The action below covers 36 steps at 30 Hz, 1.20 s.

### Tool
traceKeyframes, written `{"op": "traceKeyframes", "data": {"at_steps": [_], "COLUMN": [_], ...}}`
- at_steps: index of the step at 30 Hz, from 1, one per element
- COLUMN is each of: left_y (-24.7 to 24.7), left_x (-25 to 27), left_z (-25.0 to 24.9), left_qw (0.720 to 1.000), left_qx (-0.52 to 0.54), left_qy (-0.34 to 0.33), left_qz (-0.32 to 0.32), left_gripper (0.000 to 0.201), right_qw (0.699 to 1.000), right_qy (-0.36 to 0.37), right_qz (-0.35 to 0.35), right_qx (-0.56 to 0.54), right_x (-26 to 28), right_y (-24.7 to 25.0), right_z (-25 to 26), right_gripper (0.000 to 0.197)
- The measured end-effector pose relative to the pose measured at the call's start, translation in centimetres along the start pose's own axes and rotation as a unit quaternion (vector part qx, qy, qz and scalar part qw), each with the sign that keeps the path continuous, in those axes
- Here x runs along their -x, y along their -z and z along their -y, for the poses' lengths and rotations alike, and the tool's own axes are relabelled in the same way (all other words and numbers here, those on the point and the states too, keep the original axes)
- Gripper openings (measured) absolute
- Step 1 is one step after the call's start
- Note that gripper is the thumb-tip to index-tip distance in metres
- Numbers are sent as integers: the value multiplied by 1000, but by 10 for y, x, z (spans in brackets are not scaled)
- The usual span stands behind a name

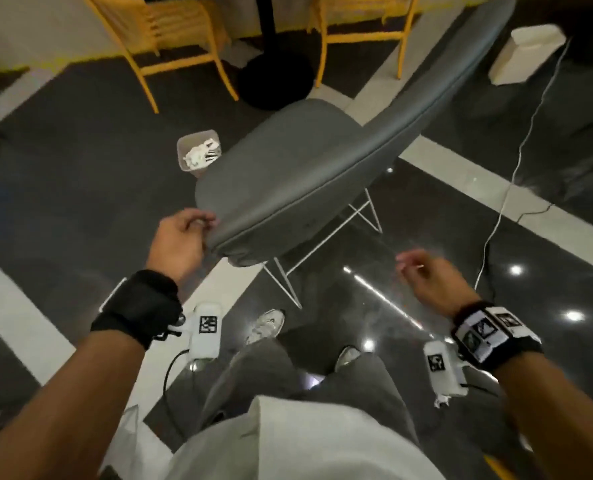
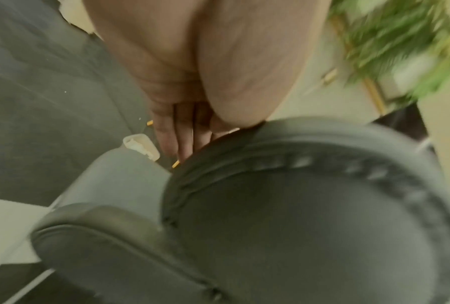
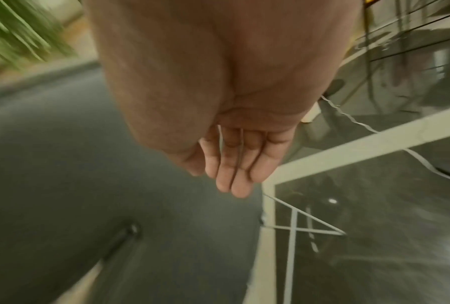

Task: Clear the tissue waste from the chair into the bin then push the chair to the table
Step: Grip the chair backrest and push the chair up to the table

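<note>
Nearest, the right hand (image 1: 426, 275) hangs free over the dark floor, fingers (image 3: 234, 164) loosely extended and holding nothing. Just ahead, the left hand (image 1: 180, 237) touches the near end of the grey chair's backrest (image 1: 253, 216), fingers curled at its edge. Beyond the chair seat (image 1: 288, 147), the small bin (image 1: 198, 150) stands on the floor, holding white tissue waste (image 1: 199, 154).

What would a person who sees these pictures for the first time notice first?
The grey chair fills the middle of the head view, its seat bare of tissue. The left hand holds the near end of its backrest, while the right hand hangs free over the glossy floor. Beyond the seat, a small bin on the floor holds white tissue waste.
</note>
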State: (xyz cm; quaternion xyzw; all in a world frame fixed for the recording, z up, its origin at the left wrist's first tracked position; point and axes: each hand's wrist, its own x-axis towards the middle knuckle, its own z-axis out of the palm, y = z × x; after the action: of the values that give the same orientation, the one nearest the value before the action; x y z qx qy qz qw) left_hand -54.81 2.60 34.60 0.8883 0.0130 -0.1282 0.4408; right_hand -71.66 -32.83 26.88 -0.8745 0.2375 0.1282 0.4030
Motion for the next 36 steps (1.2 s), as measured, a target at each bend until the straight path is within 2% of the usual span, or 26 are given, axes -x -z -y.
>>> {"op": "traceKeyframes", "data": {"at_steps": [3,7,9,11,14,17,22,26,31,36], "left_y": [0,-27,-54,-83,-116,-128,-130,-130,-123,-109], "left_x": [19,43,44,38,27,21,10,10,9,13], "left_z": [-47,-105,-128,-145,-164,-175,-175,-174,-168,-153], "left_qw": [998,992,972,945,912,900,896,890,874,872], "left_qx": [51,-114,-209,-290,-366,-387,-390,-405,-430,-434], "left_qy": [18,-46,-87,-110,-110,-89,-77,-74,-98,-125], "left_qz": [-39,-38,-65,-103,-151,-181,-197,-195,-203,-189], "left_gripper": [30,32,36,42,50,53,55,55,46,40], "right_qw": [997,985,973,955,916,884,865,849,857,858], "right_qy": [71,170,230,294,383,433,374,332,296,290], "right_qz": [-7,15,6,-33,-110,-139,-105,-127,-134,-156], "right_qx": [-31,-18,-3,12,51,112,317,392,401,394], "right_x": [-17,-25,-29,-36,-55,-93,-157,-175,-168,-149], "right_y": [47,79,94,111,140,159,177,182,172,159], "right_z": [24,61,80,99,125,143,155,157,161,160], "right_gripper": [21,17,21,24,26,33,56,63,56,53]}}
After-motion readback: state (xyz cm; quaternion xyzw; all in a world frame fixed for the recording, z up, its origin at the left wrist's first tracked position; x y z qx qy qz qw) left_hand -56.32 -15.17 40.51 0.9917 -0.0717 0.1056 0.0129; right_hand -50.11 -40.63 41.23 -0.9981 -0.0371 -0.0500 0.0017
